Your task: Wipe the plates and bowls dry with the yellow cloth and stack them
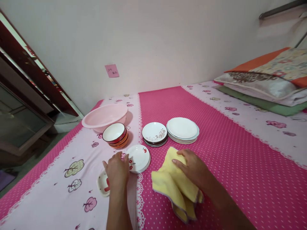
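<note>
My right hand [193, 166] grips a yellow cloth [172, 182] with a grey edge, thumb on top, and its folds hang down over the pink sheet. My left hand [117, 167] has its fingers apart and empty, at the left edge of a stack of small white plates [139, 158] with red flowers. Whether the thumb touches that stack I cannot tell. Partly hidden under the left wrist lies a small cream dish [102, 183] with a red pattern. Beyond the hands stand a stack of brown-flowered plates [153, 131] and a stack of larger white plates [182, 127].
Stacked red and orange bowls [115, 134] stand at the left, in front of a pink basin [105, 115]. All rest on a bed with a patterned sheet [216, 143]. Folded bedding and pillows [268, 76] lie far right, and a white wall [155, 48] closes the back.
</note>
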### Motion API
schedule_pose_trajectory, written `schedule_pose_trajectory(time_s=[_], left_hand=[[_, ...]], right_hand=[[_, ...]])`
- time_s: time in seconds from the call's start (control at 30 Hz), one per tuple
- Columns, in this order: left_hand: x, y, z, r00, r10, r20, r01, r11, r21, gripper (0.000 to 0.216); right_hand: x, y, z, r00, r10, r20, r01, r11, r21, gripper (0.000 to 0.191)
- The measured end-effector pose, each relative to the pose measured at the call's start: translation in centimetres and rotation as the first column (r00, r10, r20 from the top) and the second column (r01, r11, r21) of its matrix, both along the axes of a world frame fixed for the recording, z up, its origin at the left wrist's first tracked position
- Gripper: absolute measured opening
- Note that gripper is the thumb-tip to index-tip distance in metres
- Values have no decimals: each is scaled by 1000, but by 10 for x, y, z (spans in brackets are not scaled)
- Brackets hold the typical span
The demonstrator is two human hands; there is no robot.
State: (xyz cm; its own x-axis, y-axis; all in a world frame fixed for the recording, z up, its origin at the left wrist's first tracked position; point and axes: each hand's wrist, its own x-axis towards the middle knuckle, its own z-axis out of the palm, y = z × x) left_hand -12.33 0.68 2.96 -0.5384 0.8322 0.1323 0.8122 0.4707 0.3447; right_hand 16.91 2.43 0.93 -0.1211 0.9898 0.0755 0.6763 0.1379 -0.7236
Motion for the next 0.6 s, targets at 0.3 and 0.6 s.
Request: schedule_pose_trajectory(time_s=[0.3,0.6], left_hand=[[2,6,-6,989,74,-125,-102,966,-239,38],[-3,10,-13,985,136,-107,-156,963,-221,33]], right_hand=[[-5,-7,15,968,250,-15,-246,934,-260,42],[1,-2,9,961,274,-22,-272,936,-223,33]])
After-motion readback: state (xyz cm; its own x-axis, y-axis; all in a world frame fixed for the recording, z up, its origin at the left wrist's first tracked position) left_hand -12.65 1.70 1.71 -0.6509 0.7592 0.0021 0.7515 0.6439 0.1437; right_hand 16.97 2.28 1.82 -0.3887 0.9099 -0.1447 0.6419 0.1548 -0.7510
